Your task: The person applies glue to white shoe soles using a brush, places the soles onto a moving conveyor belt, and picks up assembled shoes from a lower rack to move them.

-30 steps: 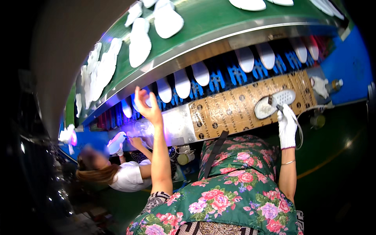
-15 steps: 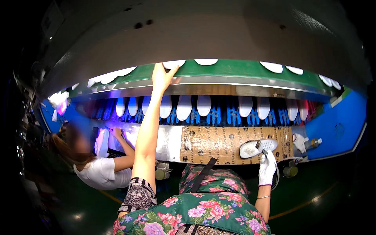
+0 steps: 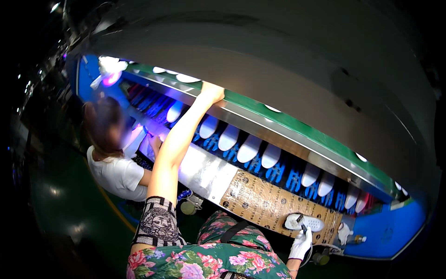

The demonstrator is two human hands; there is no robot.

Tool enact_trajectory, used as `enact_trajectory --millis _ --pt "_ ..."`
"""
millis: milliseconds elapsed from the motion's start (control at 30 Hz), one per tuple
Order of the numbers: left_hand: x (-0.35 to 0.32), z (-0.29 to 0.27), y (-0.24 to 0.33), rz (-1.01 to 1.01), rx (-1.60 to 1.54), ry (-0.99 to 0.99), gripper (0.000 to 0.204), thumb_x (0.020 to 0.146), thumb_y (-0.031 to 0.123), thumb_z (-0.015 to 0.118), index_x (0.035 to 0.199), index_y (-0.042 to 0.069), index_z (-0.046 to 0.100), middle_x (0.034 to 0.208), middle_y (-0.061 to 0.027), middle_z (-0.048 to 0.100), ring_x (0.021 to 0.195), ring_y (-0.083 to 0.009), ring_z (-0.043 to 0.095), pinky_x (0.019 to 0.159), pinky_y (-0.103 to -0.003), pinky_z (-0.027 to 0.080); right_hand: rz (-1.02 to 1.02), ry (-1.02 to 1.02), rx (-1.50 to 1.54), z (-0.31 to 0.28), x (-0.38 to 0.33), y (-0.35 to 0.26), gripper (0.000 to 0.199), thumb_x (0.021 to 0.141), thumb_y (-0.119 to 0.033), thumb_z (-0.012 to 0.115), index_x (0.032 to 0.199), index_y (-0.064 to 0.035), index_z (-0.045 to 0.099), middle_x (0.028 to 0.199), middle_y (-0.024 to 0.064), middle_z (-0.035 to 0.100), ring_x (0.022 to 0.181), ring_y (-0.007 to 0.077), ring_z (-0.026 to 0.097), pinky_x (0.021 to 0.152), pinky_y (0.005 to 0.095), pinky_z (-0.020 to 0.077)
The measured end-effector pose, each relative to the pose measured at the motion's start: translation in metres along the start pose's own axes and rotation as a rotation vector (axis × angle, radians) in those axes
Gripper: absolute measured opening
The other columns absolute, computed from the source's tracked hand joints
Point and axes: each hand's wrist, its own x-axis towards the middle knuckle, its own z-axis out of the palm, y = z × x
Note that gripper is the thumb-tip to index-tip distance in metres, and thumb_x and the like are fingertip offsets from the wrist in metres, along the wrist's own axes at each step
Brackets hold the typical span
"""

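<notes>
Right hand holds a tool at a sole on cardboard; left hand is at the belt, grip too hidden to tell

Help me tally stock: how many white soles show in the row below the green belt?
9 visible. One white sole is left of the left forearm; four right of it; then two, and two at the far right. Others may be hidden behind that arm.

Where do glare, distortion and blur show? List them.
Head view: bright glare whitens the metal plate beside the left forearm; fisheye distortion bows the green belt; the co-worker's head is blurred; the picture's corners are dark.
</notes>
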Motion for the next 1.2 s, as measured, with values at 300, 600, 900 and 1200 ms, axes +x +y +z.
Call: enact_trajectory --millis 300,600,900,1200 --pt "0.017 0.031 -0.048 0.171 0.309 -0.384 0.073 0.058 0.042 0.087 0.125 0.024 0.063 0.124 -0.0028 0.06 0.118 -0.0298 0.055 0.085 -0.041 0.053 0.023 -0.131 -0.161 0.023 0.004 0.007 0.028 0.093 -0.021 0.065 0.116 -0.0044 0.062 0.103 0.0047 0.069 0.076 0.0097 0.061 0.059 0.0186 0.0468" --pt "0.043 0.04 -0.139 0.01 0.633 -0.065 0.042 0.089 0.032 0.056 0.131 0.039 0.058 0.127 0.0007 0.059 0.117 -0.0283 0.053 0.077 -0.053 0.049 0.049 -0.157 -0.211 0.054 -0.01 -0.006 0.03 0.095 -0.02 0.062 0.119 -0.0013 0.059 0.103 0.0079 0.068 0.074 0.0097 0.06 0.056 0.0184 0.0458" --pt "0.033 -0.018 -0.122 -0.16 0.706 -0.074 0.046 0.096 0.02 0.043 0.135 0.041 0.053 0.123 -0.006 0.065 0.122 -0.029 0.052 0.099 -0.05 0.038 0.064 -0.07 -0.184 0.044 -0.03 -0.013 0.03 0.093 -0.019 0.064 0.119 -0.0029 0.062 0.109 0.0058 0.068 0.077 0.0106 0.061 0.06 0.0181 0.0469" --pt "-0.063 -0.029 -0.101 -0.192 0.217 0.422 0.019 0.083 0.014 0.066 0.101 0.022 0.067 0.114 -0.0092 0.055 0.104 -0.0353 0.055 0.089 -0.046 0.046 0.136 -0.154 0.04 0.035 -0.013 -0.027 0.023 0.095 -0.019 0.062 0.113 -0.0033 0.062 0.102 0.0059 0.068 0.074 0.0105 0.062 0.061 0.0195 0.0516"
